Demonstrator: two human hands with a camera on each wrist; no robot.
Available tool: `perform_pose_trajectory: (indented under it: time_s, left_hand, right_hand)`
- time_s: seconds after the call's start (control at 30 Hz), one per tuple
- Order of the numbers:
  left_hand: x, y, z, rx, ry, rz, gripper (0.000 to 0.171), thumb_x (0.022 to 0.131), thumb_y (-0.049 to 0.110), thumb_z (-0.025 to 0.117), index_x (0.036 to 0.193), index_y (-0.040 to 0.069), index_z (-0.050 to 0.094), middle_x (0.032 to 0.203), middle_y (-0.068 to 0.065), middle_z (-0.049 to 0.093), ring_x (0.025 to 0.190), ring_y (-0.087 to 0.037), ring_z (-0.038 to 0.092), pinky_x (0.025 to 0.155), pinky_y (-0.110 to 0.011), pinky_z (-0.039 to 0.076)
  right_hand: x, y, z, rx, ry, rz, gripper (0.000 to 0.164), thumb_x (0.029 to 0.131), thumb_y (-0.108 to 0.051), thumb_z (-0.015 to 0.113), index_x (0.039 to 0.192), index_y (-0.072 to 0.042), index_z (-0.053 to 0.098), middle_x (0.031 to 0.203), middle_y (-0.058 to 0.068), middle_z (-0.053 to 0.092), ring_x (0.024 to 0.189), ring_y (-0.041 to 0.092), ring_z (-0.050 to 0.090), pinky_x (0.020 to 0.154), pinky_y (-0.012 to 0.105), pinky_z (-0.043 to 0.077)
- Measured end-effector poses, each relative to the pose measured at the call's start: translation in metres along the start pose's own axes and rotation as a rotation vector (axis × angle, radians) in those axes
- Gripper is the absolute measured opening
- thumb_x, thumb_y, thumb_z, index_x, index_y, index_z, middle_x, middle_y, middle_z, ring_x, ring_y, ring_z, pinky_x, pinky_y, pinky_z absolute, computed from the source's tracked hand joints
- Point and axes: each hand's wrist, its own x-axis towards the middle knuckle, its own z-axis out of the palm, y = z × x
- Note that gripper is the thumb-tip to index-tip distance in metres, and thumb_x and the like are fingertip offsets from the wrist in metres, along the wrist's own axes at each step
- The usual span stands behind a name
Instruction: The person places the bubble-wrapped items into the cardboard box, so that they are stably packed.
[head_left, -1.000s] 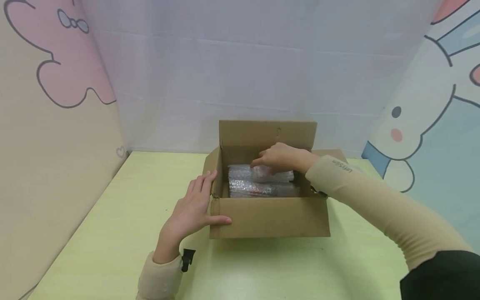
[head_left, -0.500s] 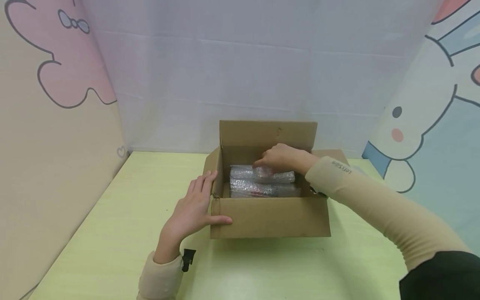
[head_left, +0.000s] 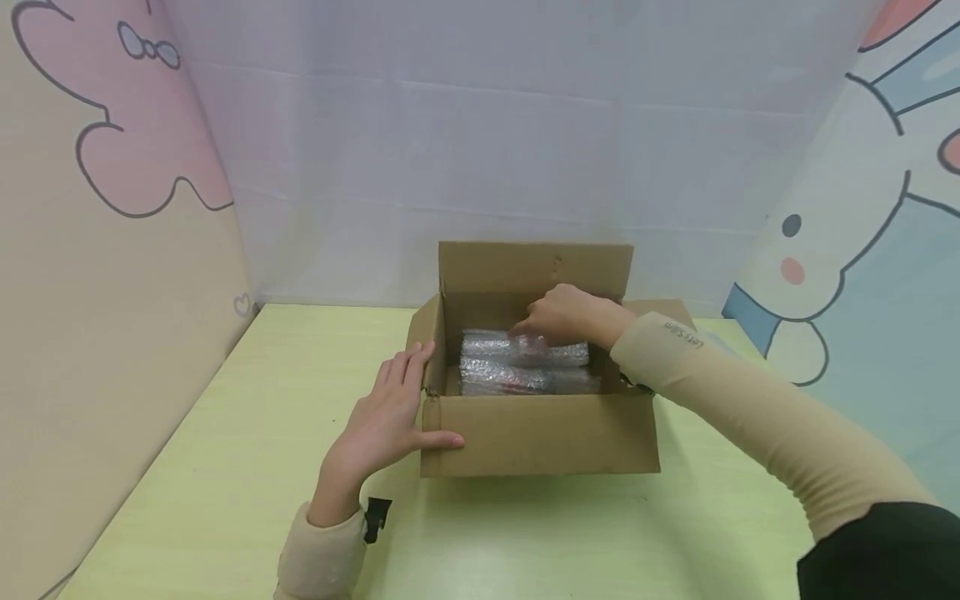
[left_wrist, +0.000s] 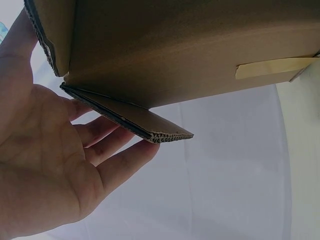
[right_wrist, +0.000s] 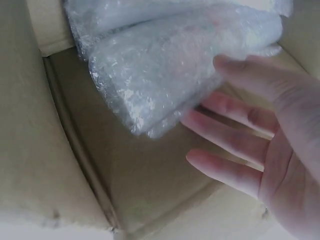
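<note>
A cardboard box (head_left: 540,437) stands with its flaps spread. Inside lie two bubble-wrapped rolls side by side, a near roll (head_left: 487,375) with a reddish patch showing through and a far roll (head_left: 487,343). My left hand (head_left: 382,417) rests at the box's front left corner, fingers along the left flap (left_wrist: 120,112) and thumb across the front flap. Reaching into the box from the right, my right hand (head_left: 566,315) touches the far roll. In the right wrist view its thumb lies against the bubble wrap (right_wrist: 150,75), with the other fingers nearly straight and spread at the roll's edge.
The box sits on a pale yellow-green table (head_left: 225,433). Its back flap (head_left: 525,265) stands up before a pale cloth backdrop (head_left: 420,150). Printed cartoon walls flank the table. A strip of tape (left_wrist: 270,67) shows on the box's side.
The far roll and my right hand have shifted slightly to the right inside the box. My left hand has stayed in the same place on the box's corner.
</note>
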Motion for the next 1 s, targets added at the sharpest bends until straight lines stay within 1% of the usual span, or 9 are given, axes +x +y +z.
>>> perform_pose_trajectory:
  time_s: [0.13,0.23,0.4,0.5,0.6,0.67,0.73,0.9,1.0]
  left_hand:
    - [0.000,0.000,0.000,-0.005,-0.002,0.005,0.124,0.062,0.059,0.082,0.154,0.009,0.017,0.156,-0.018,0.027,0.139,-0.034,0.031,0.064,-0.040,0.054]
    - [-0.001,0.000,0.000,-0.006,-0.004,0.009,0.123,0.062,0.059,0.083,0.154,0.009,0.017,0.156,-0.018,0.027,0.139,-0.034,0.031,0.063,-0.037,0.053]
    - [-0.001,0.000,0.000,-0.001,-0.005,0.013,0.123,0.062,0.058,0.082,0.154,0.008,0.017,0.155,-0.019,0.027,0.139,-0.035,0.031,0.063,-0.038,0.054]
    - [-0.001,0.001,0.000,0.000,-0.008,0.009,0.123,0.062,0.058,0.083,0.154,0.009,0.018,0.155,-0.019,0.028,0.139,-0.036,0.031,0.064,-0.041,0.055]
    - [0.000,0.002,0.000,-0.002,-0.013,0.006,0.123,0.062,0.058,0.083,0.154,0.009,0.017,0.154,-0.020,0.028,0.139,-0.036,0.031,0.067,-0.045,0.056]
    - [0.000,0.002,0.000,-0.005,-0.015,0.007,0.123,0.062,0.058,0.083,0.154,0.009,0.018,0.154,-0.020,0.028,0.139,-0.036,0.031,0.068,-0.045,0.056]
    - [0.000,0.002,-0.001,-0.005,-0.016,0.010,0.123,0.062,0.058,0.083,0.154,0.009,0.017,0.154,-0.020,0.028,0.139,-0.036,0.031,0.068,-0.045,0.056]
    - [0.001,0.001,0.000,-0.004,-0.016,0.009,0.123,0.063,0.058,0.082,0.154,0.008,0.017,0.155,-0.020,0.027,0.139,-0.037,0.031,0.066,-0.043,0.056]
    - [0.001,0.000,0.000,-0.007,-0.019,0.008,0.122,0.063,0.058,0.082,0.154,0.008,0.017,0.155,-0.020,0.027,0.139,-0.037,0.030,0.066,-0.043,0.056]
  right_hand:
    - [-0.013,0.008,-0.008,0.079,0.017,0.012,0.058,0.082,-0.018,0.076,0.135,-0.032,0.057,0.095,0.004,0.068,0.078,0.022,0.064,0.056,0.038,0.051]
    - [-0.025,0.016,-0.016,0.147,0.034,0.045,0.064,0.081,-0.018,0.077,0.139,-0.032,0.053,0.097,0.006,0.066,0.074,0.022,0.061,0.055,0.038,0.050]
    - [-0.048,0.030,-0.027,0.249,0.108,0.112,0.065,0.082,-0.019,0.076,0.141,-0.029,0.051,0.120,0.011,0.067,0.079,0.023,0.064,0.054,0.034,0.048]
    - [-0.067,0.039,-0.030,0.358,0.164,0.142,0.065,0.083,-0.017,0.075,0.142,-0.024,0.050,0.127,0.012,0.064,0.096,0.027,0.068,0.066,0.039,0.054]
    - [-0.091,0.048,-0.031,0.465,0.238,0.175,0.062,0.085,-0.010,0.072,0.143,-0.018,0.049,0.124,0.012,0.065,0.104,0.029,0.067,0.083,0.046,0.054]
    - [-0.110,0.055,-0.030,0.511,0.290,0.229,0.061,0.086,-0.006,0.071,0.143,-0.015,0.049,0.121,0.012,0.066,0.106,0.029,0.066,0.087,0.048,0.053]
    - [-0.128,0.062,-0.028,0.507,0.317,0.305,0.063,0.087,-0.007,0.070,0.145,-0.017,0.046,0.119,0.011,0.067,0.107,0.029,0.065,0.087,0.050,0.052]
    - [-0.168,0.074,-0.013,0.511,0.320,0.496,0.068,0.090,-0.013,0.068,0.150,-0.022,0.037,0.122,0.015,0.065,0.109,0.035,0.064,0.088,0.056,0.050]
    - [-0.186,0.078,0.006,0.539,0.331,0.585,0.067,0.092,-0.016,0.066,0.151,-0.021,0.034,0.124,0.019,0.063,0.110,0.040,0.063,0.088,0.060,0.048]
